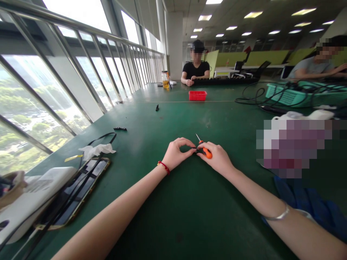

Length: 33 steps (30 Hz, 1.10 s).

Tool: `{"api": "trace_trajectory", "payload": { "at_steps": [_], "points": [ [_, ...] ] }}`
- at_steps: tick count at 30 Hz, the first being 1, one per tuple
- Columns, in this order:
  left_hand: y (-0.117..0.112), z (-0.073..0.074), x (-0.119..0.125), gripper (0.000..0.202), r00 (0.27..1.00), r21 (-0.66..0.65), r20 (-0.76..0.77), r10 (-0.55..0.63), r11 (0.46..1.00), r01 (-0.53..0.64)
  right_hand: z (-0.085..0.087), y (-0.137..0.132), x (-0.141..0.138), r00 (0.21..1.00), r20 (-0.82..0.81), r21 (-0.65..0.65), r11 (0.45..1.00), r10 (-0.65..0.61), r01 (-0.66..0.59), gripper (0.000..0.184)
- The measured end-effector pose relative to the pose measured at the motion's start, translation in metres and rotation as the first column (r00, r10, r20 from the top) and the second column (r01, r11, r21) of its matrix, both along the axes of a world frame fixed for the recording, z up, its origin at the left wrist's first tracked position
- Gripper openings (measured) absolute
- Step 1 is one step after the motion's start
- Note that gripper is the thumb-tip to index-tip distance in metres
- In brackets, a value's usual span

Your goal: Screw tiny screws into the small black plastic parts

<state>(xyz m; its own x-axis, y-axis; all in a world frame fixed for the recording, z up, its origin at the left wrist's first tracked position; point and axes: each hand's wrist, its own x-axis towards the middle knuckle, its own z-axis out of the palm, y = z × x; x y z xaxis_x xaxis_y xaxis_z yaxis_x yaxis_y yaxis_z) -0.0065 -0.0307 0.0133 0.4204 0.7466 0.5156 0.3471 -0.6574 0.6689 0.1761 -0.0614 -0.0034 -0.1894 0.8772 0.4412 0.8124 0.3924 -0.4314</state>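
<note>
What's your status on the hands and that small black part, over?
Left hand pinching small black part. Right hand gripping orange-handled screwdriver, also at the part, tip pointing away. Red bin far ahead, phone off left, both apart from hands.

open table (189,119) ahead, phone (81,187) left, blue cloth (311,209) right

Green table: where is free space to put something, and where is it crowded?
Bare green table lies from the left hand, pinching a small black part, and right hand, holding an orange-handled screwdriver, to the red plastic tray; also between the forearms. Crowded: left edge, with gold-cased phone and white crumpled tissue; right side, with tangled black cables and blue cloth.
</note>
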Motion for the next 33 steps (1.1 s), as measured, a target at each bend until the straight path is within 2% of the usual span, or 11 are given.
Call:
{"api": "trace_trajectory", "payload": {
  "at_steps": [3,7,17,22,26,33],
  "points": [
    [0.0,0.001,0.0,0.012,1.0,0.02,-0.005,0.008,1.0,-0.008,0.004,-0.002,-0.001,1.0,-0.017,0.041,0.999,0.003,-0.003,0.02],
    [0.0,0.001,0.0,0.013,1.0,0.033,-0.018,0.01,0.999,-0.01,0.009,-0.005,0.0,0.999,-0.019,0.136,0.99,0.03,-0.027,0.012],
    [-0.003,-0.001,0.001,0.008,0.97,0.157,-0.227,0.088,0.986,-0.052,0.009,-0.006,0.001,0.995,-0.034,0.123,0.988,0.097,-0.092,0.008],
    [-0.01,0.001,0.004,0.007,0.98,0.064,-0.175,0.1,0.994,-0.09,0.014,-0.008,0.005,0.981,-0.195,0.153,0.988,0.021,0.009,0.012],
    [-0.017,0.0,0.012,0.006,0.953,-0.025,-0.289,0.095,0.994,-0.107,0.015,-0.006,0.009,0.95,-0.31,0.124,0.99,-0.028,0.069,0.011],
    [-0.017,0.0,0.016,0.01,0.921,-0.006,-0.361,0.144,0.988,-0.156,0.014,-0.007,0.007,0.951,-0.308,0.083,0.996,-0.007,0.035,0.012]
  ]
}}
